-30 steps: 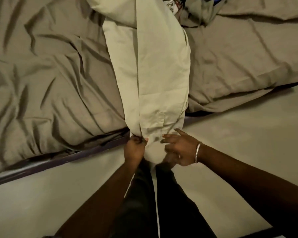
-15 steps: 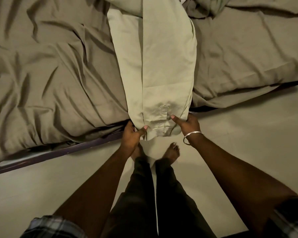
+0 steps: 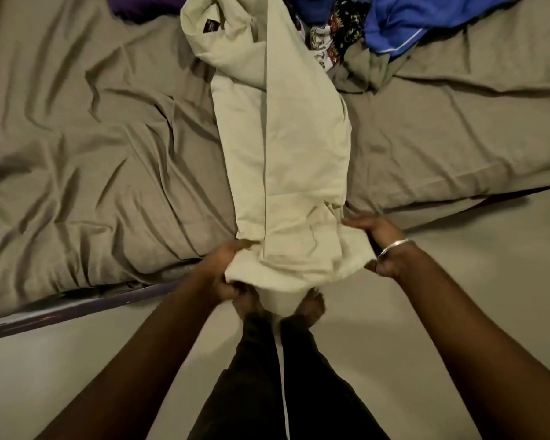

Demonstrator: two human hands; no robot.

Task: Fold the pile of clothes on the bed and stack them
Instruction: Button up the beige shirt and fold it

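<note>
At lower centre of the frame, our left hand (image 3: 226, 274) grips one corner of the beige trousers (image 3: 286, 160) and our right hand (image 3: 373, 241) pinches the other side of the same end. We should keep both corners level and the cloth taut, then carry this end up the frame to make an even fold. That end overhangs the bed (image 3: 77, 160) edge above our feet, so let's lift it first. Open sheet lies left and right of the trousers; the unfolded pile (image 3: 388, 23) crowds the upper right.
</note>
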